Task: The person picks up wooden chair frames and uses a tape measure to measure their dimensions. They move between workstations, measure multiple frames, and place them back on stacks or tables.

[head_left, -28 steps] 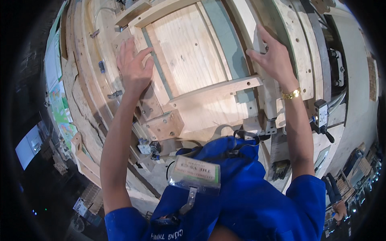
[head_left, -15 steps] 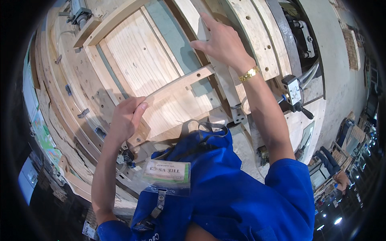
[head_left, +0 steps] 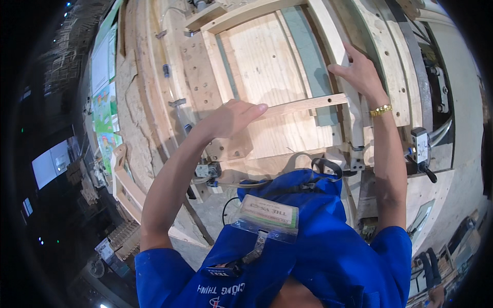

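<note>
A pale wooden frame lies on the workbench, over a wooden panel [head_left: 267, 56]. Its near crosspiece [head_left: 303, 105] is a narrow bar with a hole near the right end. My left hand [head_left: 233, 118] closes over the left end of this crosspiece, thumb lying along its top; the other fingers are mostly hidden. Farther up, my right hand [head_left: 362, 77] straddles the right side rail [head_left: 328, 36], thumb at its inner edge and fingers on the outer side. The crosspiece's right end meets this side rail below my right hand.
Drilled wooden strips [head_left: 382, 61] run along the right. A lever valve [head_left: 421, 149] with a black handle and hoses stands at the right. Another fitting [head_left: 208, 172] sits at the near left, with a metal bracket [head_left: 356, 161] near my waist. Clear tubing [head_left: 172, 77] runs along the left side.
The whole view has swung, shifting the bench to the right. My left hand has moved farther over the crosspiece's end. My right hand's spread fingers have come down around the side rail.
</note>
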Tool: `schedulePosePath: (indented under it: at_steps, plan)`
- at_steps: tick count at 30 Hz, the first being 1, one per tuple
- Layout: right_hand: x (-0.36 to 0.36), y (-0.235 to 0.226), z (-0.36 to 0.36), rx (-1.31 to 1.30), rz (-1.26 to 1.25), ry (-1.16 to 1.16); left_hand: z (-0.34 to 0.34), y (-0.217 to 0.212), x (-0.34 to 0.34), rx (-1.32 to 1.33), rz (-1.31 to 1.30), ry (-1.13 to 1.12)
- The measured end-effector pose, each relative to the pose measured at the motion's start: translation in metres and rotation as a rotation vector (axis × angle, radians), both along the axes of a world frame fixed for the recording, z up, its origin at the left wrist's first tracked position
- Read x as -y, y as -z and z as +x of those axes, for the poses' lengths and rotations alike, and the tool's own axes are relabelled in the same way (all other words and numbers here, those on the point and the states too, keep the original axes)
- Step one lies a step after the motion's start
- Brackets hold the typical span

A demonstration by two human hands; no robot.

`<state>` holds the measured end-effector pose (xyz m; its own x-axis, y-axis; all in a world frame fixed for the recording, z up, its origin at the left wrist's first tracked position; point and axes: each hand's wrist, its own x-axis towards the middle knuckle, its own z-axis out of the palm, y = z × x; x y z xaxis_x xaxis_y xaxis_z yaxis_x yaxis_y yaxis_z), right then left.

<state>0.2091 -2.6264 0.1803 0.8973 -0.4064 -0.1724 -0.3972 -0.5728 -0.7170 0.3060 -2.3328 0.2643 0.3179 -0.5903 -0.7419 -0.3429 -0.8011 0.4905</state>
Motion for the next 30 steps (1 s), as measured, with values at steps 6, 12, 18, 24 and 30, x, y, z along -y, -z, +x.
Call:
schedulePosePath:
  at_steps: [6, 12, 18, 24, 30]
  plan:
    - [0.0, -0.002, 0.0, -0.013, 0.005, -0.01, 0.008, 0.015, -0.005, -0.12, 0.069, -0.057]
    - [0.001, -0.003, 0.0, -0.029, 0.037, -0.019, 0.008, 0.017, -0.008, -0.202, 0.014, -0.147]
    - [-0.001, -0.002, -0.002, 0.013, 0.067, -0.012, 0.005, 0.008, -0.005, -0.149, 0.066, -0.052]
    - [-0.001, -0.001, -0.006, 0.021, 0.078, 0.013, -0.015, 0.01, -0.001, 0.161, -0.032, 0.172]
    - [-0.001, -0.017, 0.0, -0.099, 0.033, -0.007, -0.036, 0.027, -0.009, 0.456, -0.087, 0.213]
